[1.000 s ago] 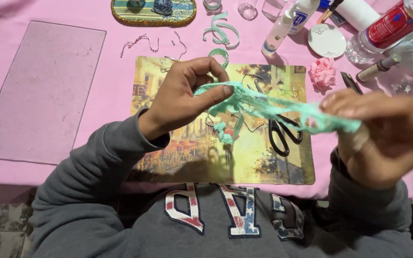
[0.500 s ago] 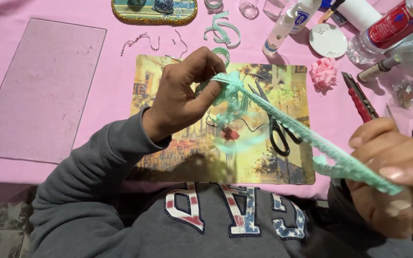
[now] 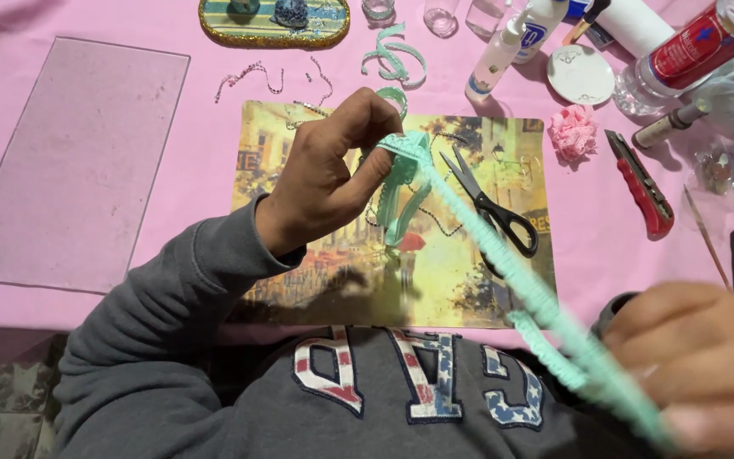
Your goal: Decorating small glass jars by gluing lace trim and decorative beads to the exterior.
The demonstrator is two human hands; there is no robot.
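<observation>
The left hand [image 3: 329,170] pinches one end of a mint-green lace ribbon [image 3: 486,246] between thumb and fingertips, with a short bunched loop of it hanging below the grip. The ribbon runs taut, down and to the right, to the right hand [image 3: 698,374], which sits close to the camera and blurred; it seems closed around the far end, though the exact grip is hard to make out. Held this way, the ribbon is stretched straight in the air above a printed picture [image 3: 341,272] lying on the pink tabletop [image 3: 214,170], not resting on it. Black-handled scissors [image 3: 490,204] lie on the picture just beneath the ribbon's line. A red utility knife [image 3: 639,183] and a pink fabric flower [image 3: 573,132] lie to the right, and a clear sheet [image 3: 78,161] to the left.
</observation>
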